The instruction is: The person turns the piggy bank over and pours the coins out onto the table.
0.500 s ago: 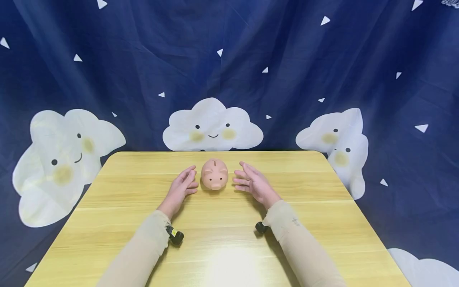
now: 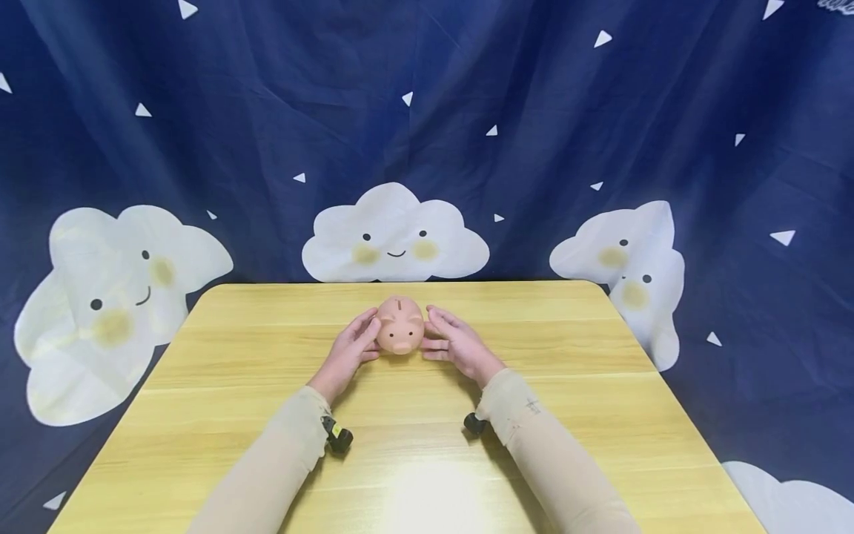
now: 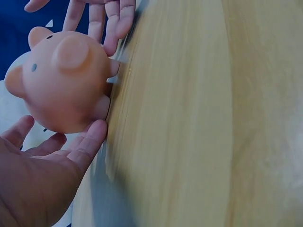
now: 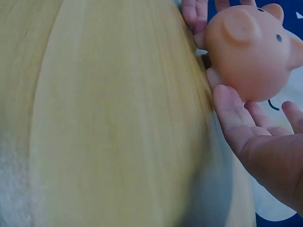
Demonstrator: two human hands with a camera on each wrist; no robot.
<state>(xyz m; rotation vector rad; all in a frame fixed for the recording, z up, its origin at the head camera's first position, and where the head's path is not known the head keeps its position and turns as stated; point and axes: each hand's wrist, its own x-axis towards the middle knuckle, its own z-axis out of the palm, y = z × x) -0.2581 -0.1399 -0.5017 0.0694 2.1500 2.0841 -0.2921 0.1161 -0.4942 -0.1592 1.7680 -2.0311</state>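
A round pink piggy bank (image 2: 400, 326) stands upright on the wooden table, its snout toward me and a coin slot on top. On its left side my left hand (image 2: 348, 351) touches it with relaxed, slightly bent fingers; in the left wrist view the fingertips (image 3: 98, 130) meet its lower side by the foot. My right hand (image 2: 465, 347) lies along the opposite side, its fingers (image 4: 229, 106) nearly straight and right at the pig's lower body. Neither thumb is wrapped round the pig.
The pale wooden table (image 2: 414, 415) has its far edge just behind the piggy bank. A dark blue curtain (image 2: 373, 96) with white clouds hangs behind it. Small black cameras (image 2: 340, 440) are strapped at both wrists.
Both hands have moved inward, from a gap on either side to right against the piggy bank. The piggy bank stays in place on the table.
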